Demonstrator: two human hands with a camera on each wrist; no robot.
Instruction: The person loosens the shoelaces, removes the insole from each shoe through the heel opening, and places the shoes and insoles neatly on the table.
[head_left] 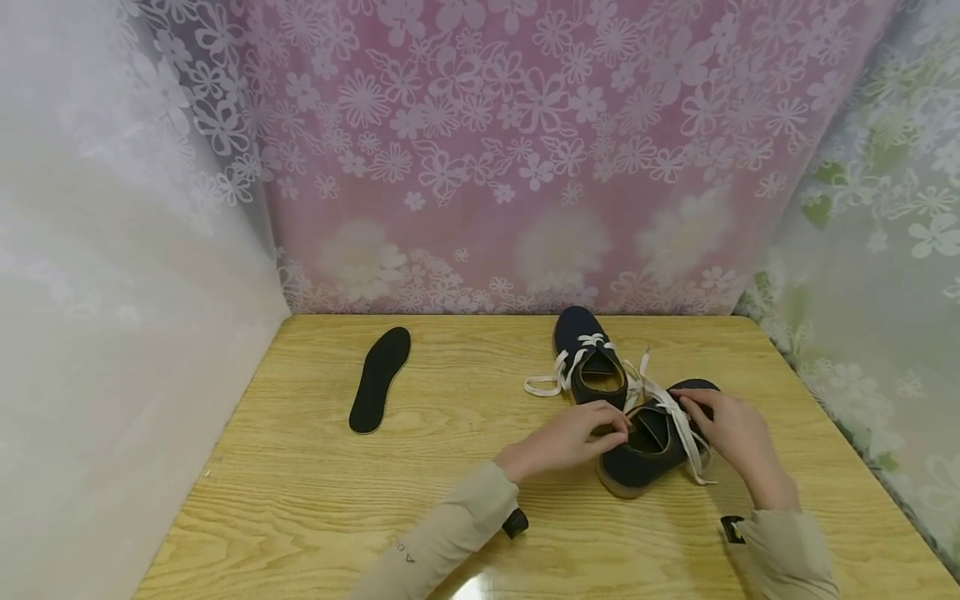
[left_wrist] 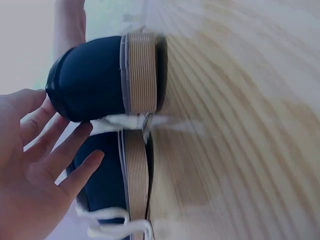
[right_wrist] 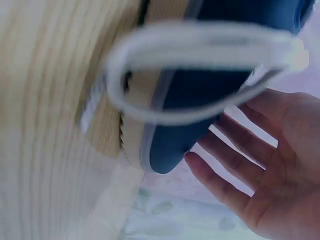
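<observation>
A dark blue sneaker (head_left: 637, 467) with white laces lies on the wooden table, its heel toward me and its toe pointing up and right. My left hand (head_left: 577, 435) holds its collar at the heel, thumb and finger at the rim, the other fingers spread in the left wrist view. At the front of the same shoe, my right hand (head_left: 723, 421) grips the upper beside the laces (head_left: 681, 425) with thumb and fingertips. Its other fingers reach along the shoe's side in the right wrist view. The matching sneaker (head_left: 577, 333) stands just behind, laces loose.
A black insole (head_left: 380, 379) lies flat on the left part of the wooden table (head_left: 300, 500). Flowered curtains (head_left: 510, 167) hang along the back and both sides. The second shoe's white lace loop (head_left: 543, 385) spreads over the tabletop.
</observation>
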